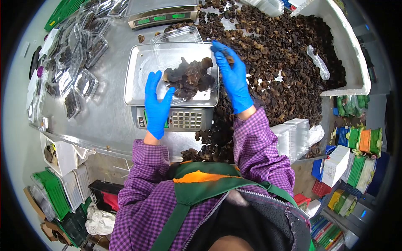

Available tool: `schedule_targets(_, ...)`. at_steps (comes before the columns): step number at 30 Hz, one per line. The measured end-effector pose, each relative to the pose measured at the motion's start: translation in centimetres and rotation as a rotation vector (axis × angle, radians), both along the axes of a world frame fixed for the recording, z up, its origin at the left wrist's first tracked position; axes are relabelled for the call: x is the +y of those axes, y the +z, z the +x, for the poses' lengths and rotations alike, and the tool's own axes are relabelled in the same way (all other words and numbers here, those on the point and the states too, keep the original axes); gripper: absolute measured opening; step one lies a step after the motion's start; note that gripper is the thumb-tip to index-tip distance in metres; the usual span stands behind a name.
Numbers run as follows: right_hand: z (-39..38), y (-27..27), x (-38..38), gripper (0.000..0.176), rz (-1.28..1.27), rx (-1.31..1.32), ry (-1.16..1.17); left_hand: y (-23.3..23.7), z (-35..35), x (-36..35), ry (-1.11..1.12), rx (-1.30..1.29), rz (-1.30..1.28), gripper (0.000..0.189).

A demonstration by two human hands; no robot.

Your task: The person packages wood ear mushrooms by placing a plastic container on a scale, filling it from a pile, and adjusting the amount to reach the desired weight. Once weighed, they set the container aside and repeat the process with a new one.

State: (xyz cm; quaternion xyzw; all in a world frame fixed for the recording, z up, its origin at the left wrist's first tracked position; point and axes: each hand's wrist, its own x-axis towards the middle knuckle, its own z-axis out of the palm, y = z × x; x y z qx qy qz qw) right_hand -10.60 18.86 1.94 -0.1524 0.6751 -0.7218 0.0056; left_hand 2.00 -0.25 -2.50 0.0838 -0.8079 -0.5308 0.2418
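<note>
A heap of dark wood ear mushrooms (190,77) lies in a clear plastic clamshell box, its lid (178,35) tilted back over the far edge of the scale's metal pan (136,90). My left hand (158,104), in a blue glove, is at the near left of the heap with thumb and fingers spread. At the pan's right edge, my right hand (234,79), also gloved in blue, has its fingers stretched forward, and brown shows between finger and thumb. Below the pan is the scale's keypad (188,119).
Loose wood ear mushrooms (272,71) cover the table's right side, spilling from a white foam box (358,62). Filled clear boxes (86,83) lie at left. A second scale (163,16) stands behind. Stacked empty boxes (293,138) are at the near right.
</note>
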Motion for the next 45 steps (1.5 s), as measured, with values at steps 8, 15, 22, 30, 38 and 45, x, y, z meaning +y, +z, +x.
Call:
schedule_targets(8,5.0,-1.9,7.8,0.029,0.073,-0.412,-0.194,0.6,1.3,-3.3,0.121,-0.086,0.192,0.047)
schedule_targets(15,9.8,-5.3,12.0,0.025,0.161,-0.463,-0.31,3.0,1.1,-4.4,0.175,-0.065,0.371,0.043)
schedule_targets(22,10.3,-6.1,11.9,0.025,0.189,-0.45,-0.271,2.6,-0.3,-3.0,0.031,-0.029,0.266,0.052)
schedule_targets(30,9.9,-8.0,11.5,0.04,0.342,-0.306,-0.167,0.2,-3.3,0.9,-0.025,-0.176,-0.408,0.106)
schedule_targets(38,7.7,-4.2,9.6,0.055,0.72,0.038,-0.14,-1.8,-3.9,-0.5,-0.046,-0.227,-0.523,0.121)
schedule_targets(45,1.9,-2.2,2.6,0.044,0.67,0.276,-0.071,-0.2,-2.4,0.0,-0.063,-0.212,-0.336,0.104)
